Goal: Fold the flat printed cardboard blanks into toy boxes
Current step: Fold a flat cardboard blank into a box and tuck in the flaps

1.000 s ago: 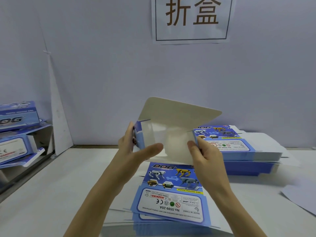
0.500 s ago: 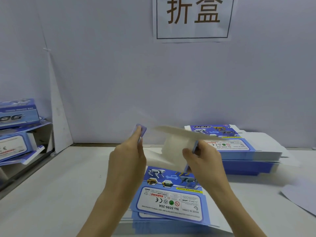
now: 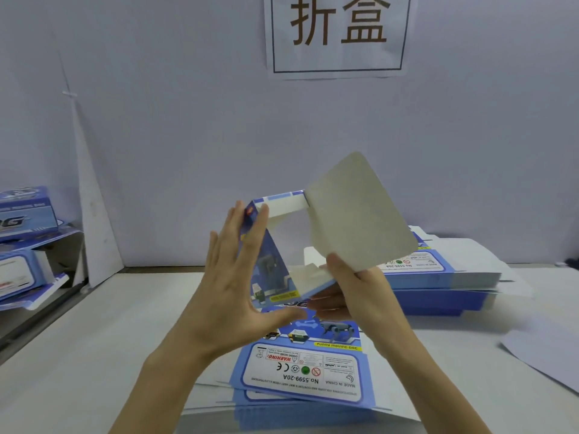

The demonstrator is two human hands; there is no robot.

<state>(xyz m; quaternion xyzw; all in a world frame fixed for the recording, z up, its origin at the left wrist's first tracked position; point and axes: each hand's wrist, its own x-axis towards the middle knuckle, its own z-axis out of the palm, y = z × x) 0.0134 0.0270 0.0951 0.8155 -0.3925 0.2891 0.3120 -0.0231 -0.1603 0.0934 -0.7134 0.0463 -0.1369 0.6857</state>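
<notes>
half-folded box (image 3: 268,264): held in the air between both hands, just above the near stack, open side toward the camera, blue printed side panel tilted at the left, narrow blue-and-white top strip across
grey flap (image 3: 360,214): plain unprinted board, rounded corners, raised at the right of the box, leaning away to the right
left hand (image 3: 232,286): open, fingers straight and pressed flat on the outside of the blue side panel, thumb spread beneath the lower edge
right hand (image 3: 360,292): pinches the lower right corner of the box, thumb on top by the flap's foot, fingers curled underneath
near stack of blanks (image 3: 304,371): flat on the table (image 3: 94,339), printed side up, directly below the hands
rear stack of blanks (image 3: 438,277): flat, behind the right hand, near the wall
finished boxes (image 3: 22,220): piled on a shelf at the far left
sign (image 3: 338,32): white sheet with two large characters, on the wall above
loose white sheet (image 3: 548,355): flat at the table's right edge
</notes>
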